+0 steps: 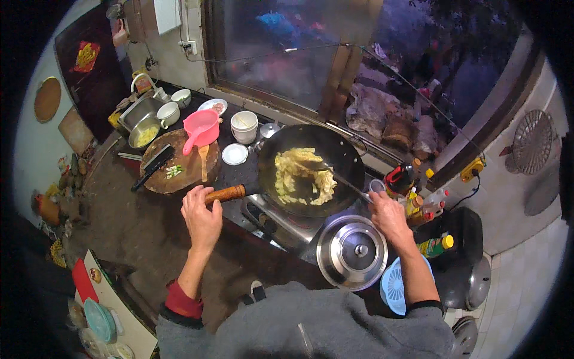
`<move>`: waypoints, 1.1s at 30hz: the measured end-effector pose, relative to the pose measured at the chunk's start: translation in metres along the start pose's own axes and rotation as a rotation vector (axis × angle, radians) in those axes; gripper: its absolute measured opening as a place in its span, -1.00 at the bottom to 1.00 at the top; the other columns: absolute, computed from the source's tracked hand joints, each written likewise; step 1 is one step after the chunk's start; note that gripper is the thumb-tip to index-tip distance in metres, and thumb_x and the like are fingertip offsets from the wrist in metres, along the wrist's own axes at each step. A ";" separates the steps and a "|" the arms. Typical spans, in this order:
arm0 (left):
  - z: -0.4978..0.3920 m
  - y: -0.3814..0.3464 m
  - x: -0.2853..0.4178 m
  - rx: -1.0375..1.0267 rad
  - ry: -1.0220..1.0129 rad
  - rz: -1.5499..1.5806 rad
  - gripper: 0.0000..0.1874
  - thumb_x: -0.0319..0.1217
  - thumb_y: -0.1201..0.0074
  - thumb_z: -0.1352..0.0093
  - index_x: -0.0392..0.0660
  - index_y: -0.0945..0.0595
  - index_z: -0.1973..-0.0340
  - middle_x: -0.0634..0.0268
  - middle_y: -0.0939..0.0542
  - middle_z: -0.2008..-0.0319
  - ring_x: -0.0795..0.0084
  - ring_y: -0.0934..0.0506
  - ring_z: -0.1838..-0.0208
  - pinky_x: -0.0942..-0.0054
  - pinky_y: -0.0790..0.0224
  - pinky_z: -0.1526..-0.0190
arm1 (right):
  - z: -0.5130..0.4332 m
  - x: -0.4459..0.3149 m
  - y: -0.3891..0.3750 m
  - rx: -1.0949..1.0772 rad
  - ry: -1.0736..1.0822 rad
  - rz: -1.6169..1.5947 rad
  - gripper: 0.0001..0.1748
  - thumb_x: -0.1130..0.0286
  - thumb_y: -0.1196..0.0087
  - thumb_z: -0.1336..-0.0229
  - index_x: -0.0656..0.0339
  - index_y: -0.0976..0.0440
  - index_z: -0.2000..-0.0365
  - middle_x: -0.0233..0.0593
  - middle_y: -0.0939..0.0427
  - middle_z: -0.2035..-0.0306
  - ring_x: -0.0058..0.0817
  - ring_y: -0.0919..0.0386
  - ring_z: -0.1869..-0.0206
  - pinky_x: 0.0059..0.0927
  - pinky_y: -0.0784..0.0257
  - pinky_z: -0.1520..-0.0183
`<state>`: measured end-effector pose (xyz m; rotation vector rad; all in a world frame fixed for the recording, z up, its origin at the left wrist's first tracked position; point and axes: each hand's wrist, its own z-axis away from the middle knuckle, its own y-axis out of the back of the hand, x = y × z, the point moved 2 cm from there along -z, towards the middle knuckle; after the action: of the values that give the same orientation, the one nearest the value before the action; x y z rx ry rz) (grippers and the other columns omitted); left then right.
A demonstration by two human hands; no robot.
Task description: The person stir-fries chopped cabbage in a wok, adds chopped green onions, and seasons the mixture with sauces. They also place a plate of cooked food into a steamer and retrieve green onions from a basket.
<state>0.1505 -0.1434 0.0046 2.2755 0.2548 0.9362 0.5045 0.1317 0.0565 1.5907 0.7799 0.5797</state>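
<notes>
My left hand [202, 220] holds the end of the wooden handle [228, 194] of a black wok [350, 157]. The wok sits on a stove [287, 224] by the window, with yellowish food pieces [284, 172] inside, spread in a rough ring. With my right hand [390, 215] I grip the handle of a metal spatula [352, 186], whose blade lies against the food at the wok's middle. Just below my right hand, a steel pot with a glass-centred lid [338, 251] stands in front of the wok.
Left of the wok, a round wooden chopping board [179, 179] bears a cleaver [157, 161], chopped scallion [174, 171], a wooden spatula [203, 157] and a pink ladle [207, 128]. A steel sink [141, 112] lies beyond. Sauce bottles [399, 177] and a blue basket [392, 287] are at right.
</notes>
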 end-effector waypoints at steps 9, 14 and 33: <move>0.015 -0.020 -0.012 -0.005 -0.020 -0.063 -0.56 -0.45 -0.28 -0.24 -0.20 -0.59 -0.04 0.00 -0.45 -0.20 -0.10 -0.31 -0.37 -0.02 -0.15 -0.37 | -0.066 0.055 0.009 -0.474 -0.413 -0.217 -0.51 0.21 -0.16 -0.20 0.17 -0.55 -0.11 0.11 -0.67 0.10 -0.01 -0.67 0.06 -0.13 -0.56 -0.02; 0.012 -0.022 -0.015 -0.023 0.017 -0.048 -0.59 -0.46 -0.28 -0.24 -0.21 -0.60 -0.01 -0.02 -0.47 -0.19 -0.13 -0.31 -0.37 -0.01 -0.14 -0.39 | -0.086 0.027 -0.004 -0.501 -0.223 -0.449 -0.43 0.24 -0.28 -0.14 0.26 -0.53 -0.14 -0.03 -0.69 0.23 -0.34 -0.68 0.33 -0.29 -0.57 0.18; 0.016 -0.023 -0.020 -0.004 0.008 -0.008 -0.58 -0.53 -0.28 -0.19 -0.20 -0.61 0.01 -0.01 -0.46 -0.21 -0.12 -0.29 -0.39 0.00 -0.13 -0.40 | -0.078 0.039 -0.049 -0.914 -0.309 -0.999 -0.72 0.16 -0.18 -0.33 0.18 -0.56 0.32 -0.42 -0.51 0.59 -0.71 -0.32 0.73 -0.58 -0.12 0.71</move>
<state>0.1484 -0.1416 -0.0302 2.2660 0.2652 0.9416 0.4633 0.2150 0.0185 0.3224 0.7910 -0.0796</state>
